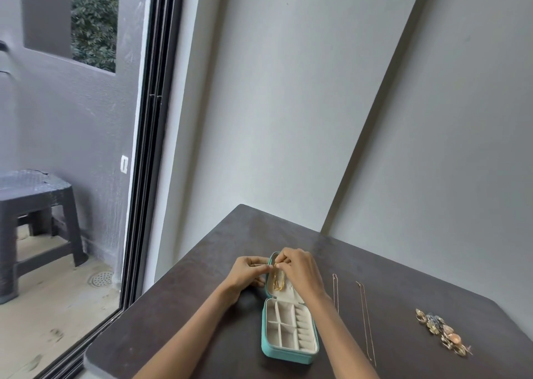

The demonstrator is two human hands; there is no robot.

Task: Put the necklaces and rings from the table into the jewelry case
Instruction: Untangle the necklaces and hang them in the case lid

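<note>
Gold necklace [278, 280] pinched by both hands' fingers [266, 266] over the jewelry case [290, 332] lid; hooking it demanded slack

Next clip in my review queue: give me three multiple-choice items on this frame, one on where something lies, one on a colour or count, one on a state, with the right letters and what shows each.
1. Where does the pile of rings lie relative to the jewelry case?
A. To its right on the table
B. Inside its lower tray
C. To its left on the table

2. How many necklaces lie stretched out on the table between case and rings?
A. None
B. Two
C. Five

3. What state is the case in?
A. Zipped shut
B. Open, lid laid back
C. Upside down

Answers:
1 A: the rings sit far right of the teal case.
2 B: one chain and a second chain lie side by side.
3 B: the divided tray shows, and both hands, left and right, pinch a gold necklace over the lid.
</note>
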